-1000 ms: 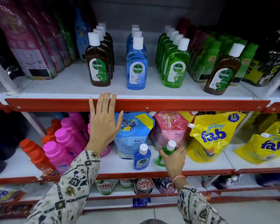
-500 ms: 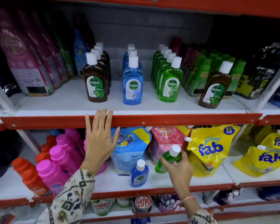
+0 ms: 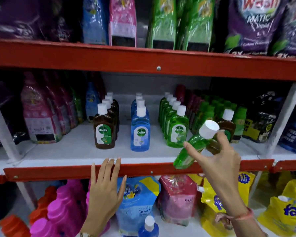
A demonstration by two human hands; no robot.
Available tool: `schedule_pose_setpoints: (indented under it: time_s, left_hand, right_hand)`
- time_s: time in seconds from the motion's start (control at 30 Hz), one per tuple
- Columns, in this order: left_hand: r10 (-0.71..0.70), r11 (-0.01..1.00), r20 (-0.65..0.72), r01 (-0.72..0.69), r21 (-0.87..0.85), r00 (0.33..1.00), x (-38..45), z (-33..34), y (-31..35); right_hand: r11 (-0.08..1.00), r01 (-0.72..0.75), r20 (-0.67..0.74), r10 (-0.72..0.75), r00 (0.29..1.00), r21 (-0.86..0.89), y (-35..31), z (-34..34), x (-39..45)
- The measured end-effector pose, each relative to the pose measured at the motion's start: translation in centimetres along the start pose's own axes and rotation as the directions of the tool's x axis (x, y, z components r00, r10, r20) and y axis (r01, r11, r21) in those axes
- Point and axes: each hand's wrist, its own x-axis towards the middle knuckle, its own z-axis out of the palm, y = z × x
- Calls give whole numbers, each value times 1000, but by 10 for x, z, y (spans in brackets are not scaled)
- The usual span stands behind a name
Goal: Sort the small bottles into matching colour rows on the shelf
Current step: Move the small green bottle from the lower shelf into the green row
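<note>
Head view shows the left hand (image 3: pixel 103 190) nearest, flat and spread against the red front lip (image 3: pixel 143 170) of the middle shelf (image 3: pixel 72 151), its fingers (image 3: pixel 109 164) hooked over the lip and gripping no bottle; it looks placed there to steady the person during the reach. To its right the right hand (image 3: pixel 217 159) is raised at the same front edge, its fingers part-closed around a small green bottle (image 3: pixel 189 152) with a white cap, held tilted with the cap up and to the right, probably to bring it in over the lip. Just behind the hand stands a lone brown bottle (image 3: pixel 226 126), at the right of the shelf, apart from its own colour and crowding the approach. Deeper in, three rows run from the front toward the back wall: the green row (image 3: pixel 177 132), which seems the bottle's goal, just left of the hand; the blue row (image 3: pixel 140 132) at the middle; and the brown row (image 3: pixel 103 132) to its left. Free space lies before the green row's front bottle. Low on the shelf beneath, a small blue bottle (image 3: pixel 149 228) waits unsorted.
</note>
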Motion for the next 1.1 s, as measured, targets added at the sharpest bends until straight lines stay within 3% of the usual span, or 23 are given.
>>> schedule_pose_setpoints:
  time_s: [0.17, 0.4, 0.57, 0.9, 1.1]
  left_hand:
    - [-4, 1000, 34, 4, -5, 999, 1, -3, -3]
    - [-6, 999, 12, 5, 53, 1000, 2, -3, -2]
    - [-14, 998, 3, 13, 59, 1000, 1, -1, -2]
    - [-23, 998, -36, 25, 54, 999, 2, 2, 3]
    - [-31, 998, -74, 36, 59, 997, 3, 4, 5]
  right_hand:
    - [995, 55, 4, -55, 998, -89, 14, 25, 47]
    - [967, -87, 142, 124, 982, -241, 35, 53, 84]
    - [958, -114, 176, 164, 971, -263, 46, 63, 90]
    - [978, -113, 177, 145, 973, -178, 50, 57, 80]
    - [997, -8, 22, 10, 1000, -77, 40, 54, 54]
